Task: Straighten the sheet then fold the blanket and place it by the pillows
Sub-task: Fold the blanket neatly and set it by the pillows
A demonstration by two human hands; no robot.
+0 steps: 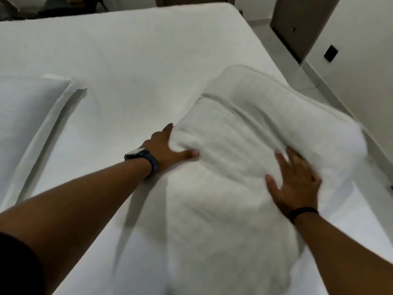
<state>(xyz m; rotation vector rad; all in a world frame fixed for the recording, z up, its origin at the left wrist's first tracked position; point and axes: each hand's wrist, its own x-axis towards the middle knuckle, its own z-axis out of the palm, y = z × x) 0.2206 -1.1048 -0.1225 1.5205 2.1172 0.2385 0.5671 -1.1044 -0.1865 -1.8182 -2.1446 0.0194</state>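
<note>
On the smooth white sheet point(131, 52), near right, the folded fluffy white blanket point(234, 165) is gripped at its edge by the left hand point(167, 148) and pressed by the right hand point(296, 186), fingers apart; placement seems underway, and a leftward shift toward the white pillow point(27, 107) is likely needed.

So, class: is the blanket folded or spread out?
Folded: the blanket is a thick, layered bundle with stacked edges, on the sheet.

Folded blanket point(244, 135): left hand point(163, 150) grips edge, right hand point(295, 184) flat atop.
</note>
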